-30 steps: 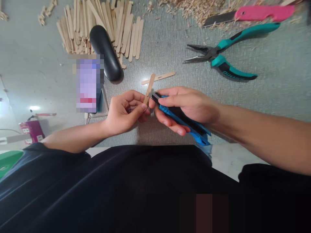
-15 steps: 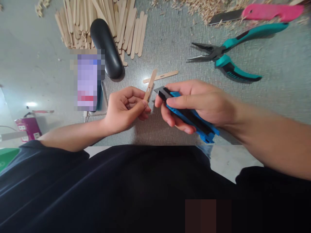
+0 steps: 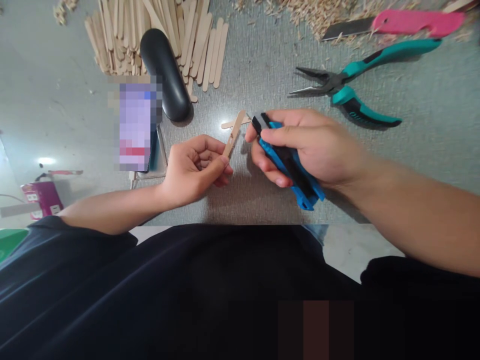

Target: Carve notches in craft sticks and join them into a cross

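the right hand (image 3: 315,147), wrapped around the blue knife (image 3: 304,195), has drawn clear of the stick (image 3: 234,132). the left hand (image 3: 195,167) pinches that stick; cutting looks paused.

Grey mat (image 3: 262,75) — stick pile (image 3: 202,40), pliers (image 3: 332,83), pink knife (image 3: 412,22), black case (image 3: 165,75), shavings (image 3: 311,12).

You are not looking at any lettering that can be read. The pliers (image 3: 333,84) are carrying pale print on the black grip, too blurred to make out. The magenta box (image 3: 42,196), far left of the pliers, is showing white marks too small to tell.
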Demonstrator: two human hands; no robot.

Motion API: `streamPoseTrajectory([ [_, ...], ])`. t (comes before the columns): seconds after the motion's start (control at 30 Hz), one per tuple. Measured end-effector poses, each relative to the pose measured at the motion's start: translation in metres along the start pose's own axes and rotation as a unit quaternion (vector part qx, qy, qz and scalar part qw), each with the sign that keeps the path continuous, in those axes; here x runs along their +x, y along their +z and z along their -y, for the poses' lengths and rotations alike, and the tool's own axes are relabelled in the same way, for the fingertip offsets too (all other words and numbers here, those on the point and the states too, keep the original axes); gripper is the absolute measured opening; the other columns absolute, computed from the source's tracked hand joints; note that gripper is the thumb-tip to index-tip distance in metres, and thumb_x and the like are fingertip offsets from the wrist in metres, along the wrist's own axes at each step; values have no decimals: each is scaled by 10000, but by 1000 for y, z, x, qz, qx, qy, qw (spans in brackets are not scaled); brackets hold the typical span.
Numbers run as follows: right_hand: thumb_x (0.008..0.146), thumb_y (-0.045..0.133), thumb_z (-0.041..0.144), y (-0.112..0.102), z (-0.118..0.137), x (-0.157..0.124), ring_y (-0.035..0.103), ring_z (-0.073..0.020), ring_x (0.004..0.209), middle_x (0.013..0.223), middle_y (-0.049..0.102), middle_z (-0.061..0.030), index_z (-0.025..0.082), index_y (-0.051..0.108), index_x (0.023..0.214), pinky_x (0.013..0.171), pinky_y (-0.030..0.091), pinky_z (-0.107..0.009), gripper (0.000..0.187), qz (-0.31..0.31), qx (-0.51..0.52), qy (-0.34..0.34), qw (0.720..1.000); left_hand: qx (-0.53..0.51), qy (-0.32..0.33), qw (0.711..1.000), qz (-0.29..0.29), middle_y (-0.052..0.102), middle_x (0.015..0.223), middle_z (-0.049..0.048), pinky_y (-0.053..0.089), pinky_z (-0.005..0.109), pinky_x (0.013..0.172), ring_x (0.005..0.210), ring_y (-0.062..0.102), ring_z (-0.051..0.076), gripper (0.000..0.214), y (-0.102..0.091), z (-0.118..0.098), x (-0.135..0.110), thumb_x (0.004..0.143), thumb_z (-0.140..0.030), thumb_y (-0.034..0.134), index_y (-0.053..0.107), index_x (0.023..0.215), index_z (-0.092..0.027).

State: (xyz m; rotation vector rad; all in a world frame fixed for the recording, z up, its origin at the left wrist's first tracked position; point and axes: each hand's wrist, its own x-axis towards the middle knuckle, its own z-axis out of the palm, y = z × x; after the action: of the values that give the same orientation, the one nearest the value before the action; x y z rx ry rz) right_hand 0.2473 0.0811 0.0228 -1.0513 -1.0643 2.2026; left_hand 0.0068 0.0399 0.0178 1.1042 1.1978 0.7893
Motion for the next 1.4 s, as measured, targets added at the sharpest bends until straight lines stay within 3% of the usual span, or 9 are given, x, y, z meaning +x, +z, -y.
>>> streamPoseTrajectory([
  [0.17,1015,748,303,8,3,-15,603,-152,553,733,709,34,262,715,973,549,477,-322,67,-88,-215,-126,965,-15,10,1000,0,859,747,10,667,192,508,566,819,153,186,0,3,2,928,-227,906,725,939,-185],
  [0.23,1042,753,333,6,1,-19,653,-171,687,805,755,5,261,725,932,683,494,-353,135,-146,-375,-228,886,-21,26,999,4,855,744,3,671,196,507,564,819,153,210,0,5,2,932,-241,918,713,933,-196],
  [0.3,1070,702,333,1,-6,-20,661,-198,710,830,778,-33,238,728,980,683,439,-378,133,-190,-529,-319,763,-23,43,999,9,852,741,0,672,195,507,561,816,151,226,-1,7,2,930,-242,929,707,935,-200],
  [0.37,1071,618,314,-2,-15,-16,680,-227,721,863,797,-78,209,731,1018,658,385,-390,164,-173,-634,-328,678,-20,55,998,12,854,748,2,670,192,508,562,816,148,226,-1,9,2,932,-231,931,707,941,-199],
  [0.5,1074,502,341,5,-24,-7,721,-271,739,911,823,-129,188,751,1042,626,236,-400,295,-121,-745,-215,619,-9,78,997,16,855,767,3,668,189,517,577,818,140,226,-1,11,1,966,-242,924,704,944,-196],
  [0.97,1096,515,401,13,-10,-3,729,-305,767,1034,856,-164,169,756,1312,654,193,-397,398,-93,-780,-87,613,10,77,996,39,801,692,-17,596,172,462,495,738,112,212,-3,10,1,965,-234,897,692,930,-195],
  [1.17,1122,457,343,14,6,1,817,-369,1027,1250,856,-203,137,696,1466,696,236,-401,467,-181,-792,28,583,25,54,998,35,786,659,-25,559,159,422,459,707,105,240,-3,7,1,936,-265,905,676,899,-207],
  [1.27,1123,466,399,10,5,1,800,-350,990,1216,863,-180,161,719,1426,703,255,-397,460,-196,-792,-4,579,16,40,999,11,788,647,-28,559,157,415,456,710,110,204,-1,6,2,917,-239,870,671,879,-215],
  [1.4,1074,547,460,10,-6,0,743,-303,790,1037,864,-154,180,766,1256,646,214,-395,399,-127,-795,-73,589,3,52,999,9,787,643,-27,564,162,409,450,708,112,199,0,7,3,909,-229,876,679,884,-220],
])
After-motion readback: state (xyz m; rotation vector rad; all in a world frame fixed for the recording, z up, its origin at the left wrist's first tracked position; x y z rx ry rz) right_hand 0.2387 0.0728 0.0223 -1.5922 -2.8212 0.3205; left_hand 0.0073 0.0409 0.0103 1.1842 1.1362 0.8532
